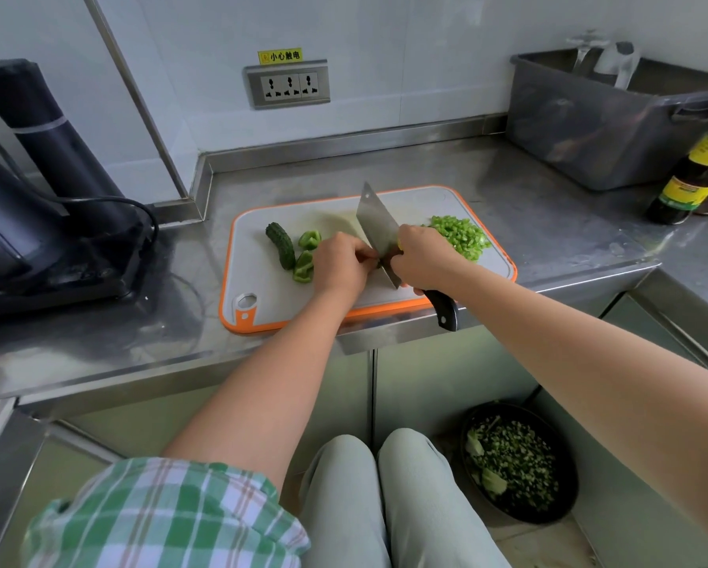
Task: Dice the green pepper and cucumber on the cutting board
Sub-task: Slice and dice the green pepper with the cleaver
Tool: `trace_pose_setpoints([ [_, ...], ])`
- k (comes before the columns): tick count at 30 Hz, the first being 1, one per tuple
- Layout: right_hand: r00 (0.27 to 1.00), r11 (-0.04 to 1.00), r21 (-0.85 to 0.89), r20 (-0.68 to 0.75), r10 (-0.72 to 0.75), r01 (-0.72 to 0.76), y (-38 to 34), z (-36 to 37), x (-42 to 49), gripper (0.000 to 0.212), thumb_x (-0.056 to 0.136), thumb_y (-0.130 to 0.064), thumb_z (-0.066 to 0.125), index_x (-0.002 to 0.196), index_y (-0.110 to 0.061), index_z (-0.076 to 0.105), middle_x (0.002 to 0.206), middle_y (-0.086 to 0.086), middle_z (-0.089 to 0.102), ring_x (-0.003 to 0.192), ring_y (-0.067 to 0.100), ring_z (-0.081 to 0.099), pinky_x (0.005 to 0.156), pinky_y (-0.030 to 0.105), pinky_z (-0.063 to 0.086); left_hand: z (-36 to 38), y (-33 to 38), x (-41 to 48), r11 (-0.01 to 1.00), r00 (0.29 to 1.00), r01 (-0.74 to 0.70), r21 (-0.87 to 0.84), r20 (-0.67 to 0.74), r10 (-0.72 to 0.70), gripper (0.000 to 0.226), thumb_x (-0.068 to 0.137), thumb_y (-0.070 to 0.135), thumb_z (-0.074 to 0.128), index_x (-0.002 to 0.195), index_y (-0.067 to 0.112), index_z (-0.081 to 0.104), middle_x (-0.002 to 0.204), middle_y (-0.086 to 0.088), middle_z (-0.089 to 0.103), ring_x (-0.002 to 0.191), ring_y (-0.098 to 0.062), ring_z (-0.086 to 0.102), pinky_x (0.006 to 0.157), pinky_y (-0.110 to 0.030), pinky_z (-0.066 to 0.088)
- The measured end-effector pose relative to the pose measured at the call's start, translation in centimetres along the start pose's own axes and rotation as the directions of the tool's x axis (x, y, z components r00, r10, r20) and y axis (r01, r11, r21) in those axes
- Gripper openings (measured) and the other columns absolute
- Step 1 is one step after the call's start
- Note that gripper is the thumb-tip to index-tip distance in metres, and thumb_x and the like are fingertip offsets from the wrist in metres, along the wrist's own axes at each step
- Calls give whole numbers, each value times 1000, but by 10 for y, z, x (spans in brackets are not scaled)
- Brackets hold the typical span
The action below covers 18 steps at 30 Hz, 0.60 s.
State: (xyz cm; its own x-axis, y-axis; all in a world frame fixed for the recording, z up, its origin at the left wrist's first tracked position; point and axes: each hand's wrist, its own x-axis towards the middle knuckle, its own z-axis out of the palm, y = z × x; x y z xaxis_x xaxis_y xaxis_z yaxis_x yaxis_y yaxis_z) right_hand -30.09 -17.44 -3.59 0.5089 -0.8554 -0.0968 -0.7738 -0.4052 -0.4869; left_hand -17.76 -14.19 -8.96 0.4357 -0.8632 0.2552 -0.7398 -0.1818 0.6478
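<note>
Ideally, pepper piece [380,263] pinched by left grip [342,266] is diced evenly, fingertips tucked, cleaver [376,223] clamped in right grip [422,256].

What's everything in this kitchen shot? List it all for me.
cutting board: one, grey with orange rim, on the steel counter
cleaver: one, steel blade, black handle, over the board's middle
cucumber piece: one, dark green, board's left
green pepper chunks: two, green, beside the cucumber
diced pepper: one pile, light green, board's far right
wall socket: one, grey, back wall
tub: one, grey, counter's far right
bottle: one, dark, yellow-green label, right edge
appliance: one, black, left counter
bowl: one, black, on the floor, holding chopped greens
left hand: fingers curled by the blade
right hand: grips the cleaver
</note>
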Motion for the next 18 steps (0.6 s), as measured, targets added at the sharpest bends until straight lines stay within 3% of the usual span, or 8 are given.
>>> trace_pose_setpoints([
  [4,996,993,112,-80,50,-41,9,-5,0,8,86,0,44,94,-3,41,88,19,57,46,24,54,39,27,42,2,-1,0,1000,999,5,-10,-36,-6,11,76,9,72,84,14,77,88,-3,75,85,-19,67,68,-20,39],
  [7,997,981,179,-30,77,-70,13,-16,-2,15,86,-2,50,99,-3,44,85,17,63,44,20,55,34,21,39,2,-3,0,1000,997,24,-18,-66,-26,13,75,13,77,86,14,71,82,0,71,79,-15,63,67,-20,39],
  [10,998,976,210,1,60,-59,7,-17,-7,16,90,-11,55,98,-5,44,78,13,63,37,15,53,31,16,35,-4,-5,-3,1000,995,22,8,-95,-21,18,78,8,69,95,15,68,85,1,70,86,-19,62,73,-26,43],
  [14,997,983,183,75,19,-32,1,2,-14,5,92,-5,44,96,-2,43,68,9,54,45,22,55,31,18,36,-16,-11,-9,980,967,24,197,-254,28,21,77,12,64,96,20,69,96,-4,66,98,-30,53,83,-35,41],
  [18,996,986,136,15,93,-94,10,0,-13,10,90,-4,43,80,-4,43,71,14,55,57,31,56,46,29,42,-20,-15,-16,928,954,113,355,-300,-1,25,78,19,65,103,21,65,110,-9,57,110,-32,45,89,-37,34],
])
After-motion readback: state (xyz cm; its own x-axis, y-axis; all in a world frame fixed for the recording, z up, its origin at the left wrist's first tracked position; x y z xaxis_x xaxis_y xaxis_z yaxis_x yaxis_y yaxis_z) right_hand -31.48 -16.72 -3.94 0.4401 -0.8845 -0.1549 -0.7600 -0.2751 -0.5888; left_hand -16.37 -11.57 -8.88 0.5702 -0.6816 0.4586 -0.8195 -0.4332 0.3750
